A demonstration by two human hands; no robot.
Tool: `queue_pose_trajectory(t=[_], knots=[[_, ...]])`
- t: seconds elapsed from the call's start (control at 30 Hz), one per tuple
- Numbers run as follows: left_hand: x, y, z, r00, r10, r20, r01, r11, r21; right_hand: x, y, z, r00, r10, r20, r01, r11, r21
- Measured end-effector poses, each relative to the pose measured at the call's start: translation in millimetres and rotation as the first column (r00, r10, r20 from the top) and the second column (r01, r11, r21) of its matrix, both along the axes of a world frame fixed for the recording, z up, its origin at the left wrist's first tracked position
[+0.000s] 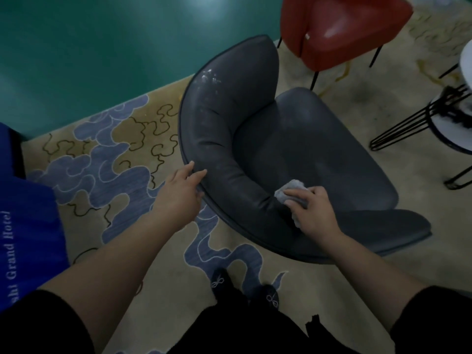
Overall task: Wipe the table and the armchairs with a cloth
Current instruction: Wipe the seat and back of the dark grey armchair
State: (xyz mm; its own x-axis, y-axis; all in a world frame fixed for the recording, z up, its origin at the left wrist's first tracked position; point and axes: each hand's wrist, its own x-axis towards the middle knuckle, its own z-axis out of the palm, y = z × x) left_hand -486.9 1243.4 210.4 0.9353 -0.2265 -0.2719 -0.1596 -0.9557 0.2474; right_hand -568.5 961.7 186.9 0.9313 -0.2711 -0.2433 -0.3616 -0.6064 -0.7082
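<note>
Right hand [313,210] curled over a grey cloth [291,191], pressing it into the crease where seat meets backrest on the dark armchair [306,149]. Left hand [180,189] loosely spread, fingers resting on the backrest's outer rim, steadying. Unwiped curve of backrest running up and away from the cloth toward pale dusty specks near the top; right hand nearer, likely sweeping along that arc. Patterned carpet [115,159] underfoot, red chair [342,29] beyond, white table [467,62] far right, well apart.

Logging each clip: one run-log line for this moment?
step: wiping dark grey leather armchair | right hand: presses small grey cloth on inner backrest | left hand: steadies backrest rim
</note>
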Motion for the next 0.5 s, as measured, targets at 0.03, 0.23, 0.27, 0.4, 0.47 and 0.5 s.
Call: queue_pose_trajectory(t=[0.03,0.23,0.27,0.4,0.47,0.5], knots=[[3,0,2,1.0,0.008,0.011,-0.008,1.0,-0.011,3,2,0,1.0,-0.001,0.006,0.001,1.0,0.005],[28,5,3,0.998,0.025,0.051,-0.021,0.997,-0.075,25,41,-12,0.997,0.078,-0.019,-0.075,0.992,0.106],[34,8,2,0.999,0.019,0.045,-0.015,0.996,-0.088,30,52,-15,0.993,0.116,-0.022,-0.113,0.987,0.116],[64,29,-5,0.998,-0.051,0.032,0.054,0.992,-0.116,63,99,-21,0.994,0.111,0.018,-0.113,0.985,0.128],[83,45,-7,0.994,-0.1,0.04,0.104,0.987,-0.121,84,122,-20,0.997,0.064,0.04,-0.07,0.986,0.149],[94,53,-8,0.992,-0.12,0.039,0.124,0.985,-0.12,94,131,-19,0.998,0.04,0.046,-0.047,0.986,0.158]])
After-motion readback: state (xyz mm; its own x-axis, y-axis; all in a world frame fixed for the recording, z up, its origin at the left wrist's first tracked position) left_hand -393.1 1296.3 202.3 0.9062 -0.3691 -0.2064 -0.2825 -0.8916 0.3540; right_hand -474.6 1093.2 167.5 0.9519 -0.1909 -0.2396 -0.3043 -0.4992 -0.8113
